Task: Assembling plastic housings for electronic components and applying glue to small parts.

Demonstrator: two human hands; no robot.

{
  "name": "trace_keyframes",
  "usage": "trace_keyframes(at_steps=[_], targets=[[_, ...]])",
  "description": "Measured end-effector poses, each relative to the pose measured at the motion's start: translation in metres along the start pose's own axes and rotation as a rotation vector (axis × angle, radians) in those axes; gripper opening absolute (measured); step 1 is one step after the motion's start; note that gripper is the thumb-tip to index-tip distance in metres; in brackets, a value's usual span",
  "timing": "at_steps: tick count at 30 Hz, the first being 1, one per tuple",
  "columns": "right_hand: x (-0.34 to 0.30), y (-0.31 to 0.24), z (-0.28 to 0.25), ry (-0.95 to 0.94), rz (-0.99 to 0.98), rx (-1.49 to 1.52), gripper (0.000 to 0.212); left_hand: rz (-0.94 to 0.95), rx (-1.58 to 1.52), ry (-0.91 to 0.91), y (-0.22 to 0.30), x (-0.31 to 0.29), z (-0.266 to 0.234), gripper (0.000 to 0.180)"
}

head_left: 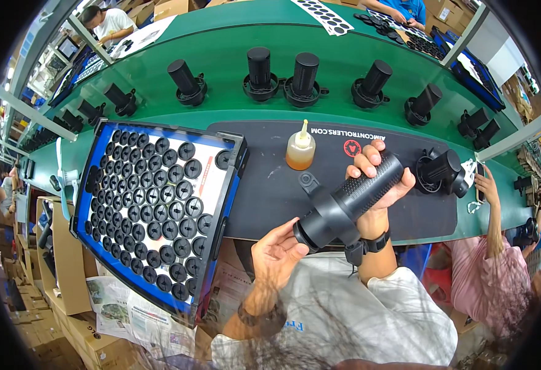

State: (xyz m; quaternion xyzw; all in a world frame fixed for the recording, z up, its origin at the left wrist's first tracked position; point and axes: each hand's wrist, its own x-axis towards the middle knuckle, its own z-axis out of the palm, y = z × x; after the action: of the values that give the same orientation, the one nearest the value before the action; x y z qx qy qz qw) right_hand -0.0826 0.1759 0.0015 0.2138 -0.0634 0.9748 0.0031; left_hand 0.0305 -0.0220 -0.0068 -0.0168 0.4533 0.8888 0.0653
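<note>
A black plastic cylindrical housing (369, 188) with a perforated upper part and a side lug is held tilted above the dark mat. My right hand (375, 169) wraps round its perforated part. At the housing's lower left end, my left hand (275, 251) has its fingers closed on a round black cap (304, 235) at the rim; whether the cap is seated cannot be seen. A squeeze bottle (300, 151) of amber liquid with a yellowish nozzle stands just beyond the housing. Left of my hands lies a blue-edged tray (236, 179) with rows of round black caps (153, 194).
The dark mat (255, 203) covers the green bench. Several similar black housings (259, 71) stand along the far side, and another pair (437, 169) sits right of the mat. A co-worker's hand (486, 185) reaches in at the right. Two people work across the bench.
</note>
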Motion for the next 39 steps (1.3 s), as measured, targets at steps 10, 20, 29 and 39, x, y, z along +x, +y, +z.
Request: trace_keyframes(at_steps=[10,20,29,39], targets=[[-0.002,-0.017,0.03,0.139,0.124,-0.311,0.038,-0.262,0.042,-0.053,-0.022,0.024,-0.025,0.05],[-0.049,-0.08,0.008,0.184,-0.129,-1.289,0.026,1.004,0.756,-0.551,-0.017,0.053,-0.034,0.019],[-0.018,-0.241,0.123,-0.147,-0.641,-1.3,0.047,0.122,1.096,-0.302,-0.015,0.06,-0.038,0.025],[0.115,-0.511,-0.122,0.688,-0.885,-1.974,0.03,-0.07,1.122,-0.17,-0.033,0.08,-0.006,0.03]])
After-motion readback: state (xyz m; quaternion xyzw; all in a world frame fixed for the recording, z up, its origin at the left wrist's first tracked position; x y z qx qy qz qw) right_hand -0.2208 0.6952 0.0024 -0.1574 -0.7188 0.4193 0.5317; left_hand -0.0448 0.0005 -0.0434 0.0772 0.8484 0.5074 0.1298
